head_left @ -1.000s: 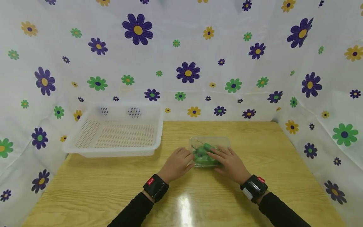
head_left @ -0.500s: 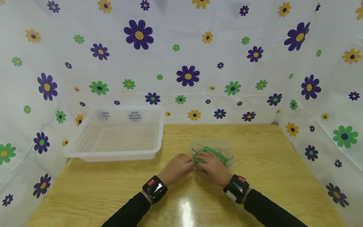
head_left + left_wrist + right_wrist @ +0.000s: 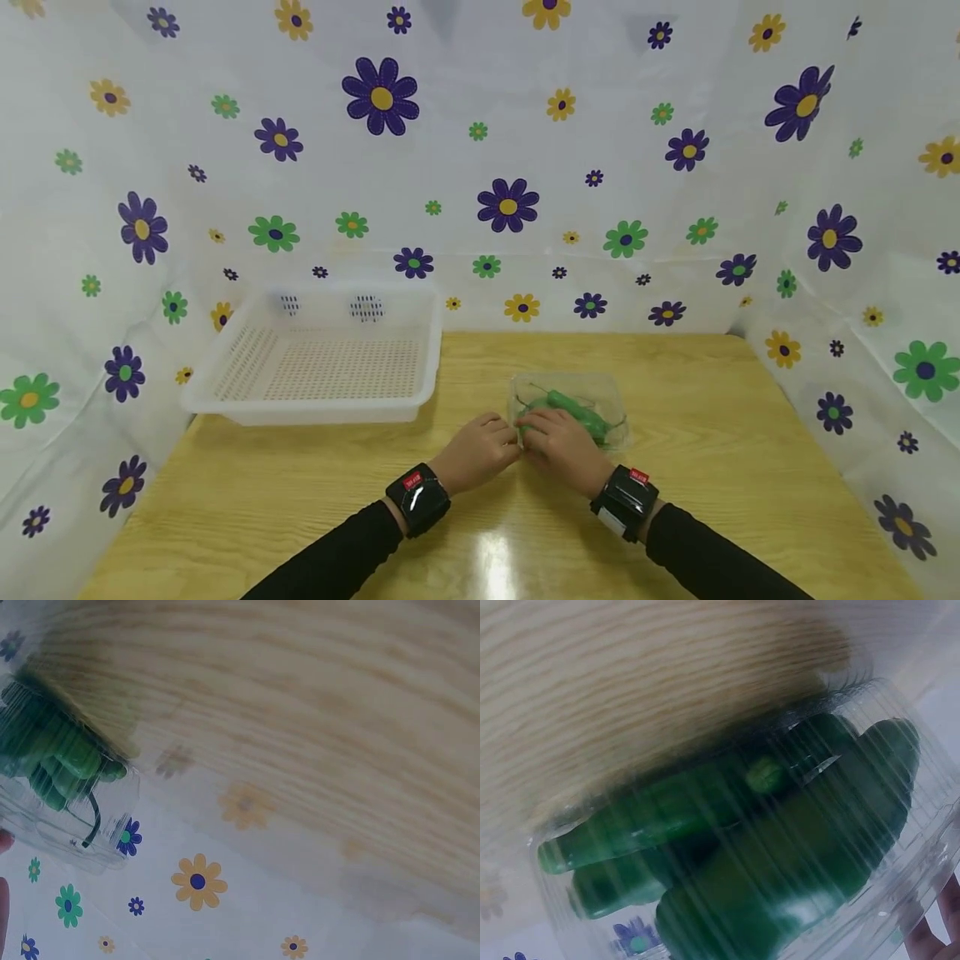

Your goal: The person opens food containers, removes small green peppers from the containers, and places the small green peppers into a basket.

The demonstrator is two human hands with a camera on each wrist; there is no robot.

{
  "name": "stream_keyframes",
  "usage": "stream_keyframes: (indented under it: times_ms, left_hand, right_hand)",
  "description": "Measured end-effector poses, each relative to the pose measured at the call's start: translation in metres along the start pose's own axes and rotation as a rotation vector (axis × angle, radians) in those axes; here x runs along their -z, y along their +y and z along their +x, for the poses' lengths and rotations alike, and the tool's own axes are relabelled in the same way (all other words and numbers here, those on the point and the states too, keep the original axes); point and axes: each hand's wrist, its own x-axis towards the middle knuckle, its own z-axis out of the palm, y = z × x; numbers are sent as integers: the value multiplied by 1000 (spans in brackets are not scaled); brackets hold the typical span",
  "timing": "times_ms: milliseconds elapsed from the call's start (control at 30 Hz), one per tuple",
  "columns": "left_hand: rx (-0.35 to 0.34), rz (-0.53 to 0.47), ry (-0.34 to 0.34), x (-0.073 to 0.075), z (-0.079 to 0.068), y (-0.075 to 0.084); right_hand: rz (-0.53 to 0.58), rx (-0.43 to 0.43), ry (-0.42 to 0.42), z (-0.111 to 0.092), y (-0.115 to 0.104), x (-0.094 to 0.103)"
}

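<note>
A clear plastic box (image 3: 613, 390) holding several green peppers (image 3: 576, 408) with thin curved stems lies on the wooden table. My left hand (image 3: 477, 451) is at its near left corner, fingers curled against the edge. Right beside it, my right hand (image 3: 564, 447) bends its fingers over that same corner. The fingertips of both hands nearly meet. In the right wrist view the peppers (image 3: 780, 847) show through the ribbed plastic wall, and fingers (image 3: 928, 941) touch the rim at the lower right. Only slivers of fingertip (image 3: 4, 841) appear in the left wrist view.
A white perforated plastic basket (image 3: 337, 408) stands at the back left of the wooden table (image 3: 337, 467). Flower-printed white cloth (image 3: 450, 150) hangs behind the table and along both sides.
My right hand has moved left across the box, from over the peppers to the near left corner beside my left hand. More peppers are uncovered. The left hand stays at the corner.
</note>
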Motion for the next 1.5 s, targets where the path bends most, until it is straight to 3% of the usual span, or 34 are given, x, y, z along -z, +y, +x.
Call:
stream_keyframes:
  times_ms: [233,767,900,1033,1200,1500]
  left_hand:
    - [73,19,-26,-2,3,3]
    - [55,42,-10,-5,-6,16]
    - [59,25,-61,-3,-3,15]
    - [123,16,-107,0,0,6]
    - [172,-16,-90,0,0,1]
    - [191,-102,-74,-6,1,12]
  right_hand:
    - [-16,-43,-7,1,-1,2]
    - [-14,1,-9,-7,-10,-6]
    - [-40,-12,-3,-3,-9,-7]
    - [-16,-52,-15,10,-8,-11]
    - [81,-99,4,17,-8,-14]
    - [71,-125,-4,5,-10,-14]
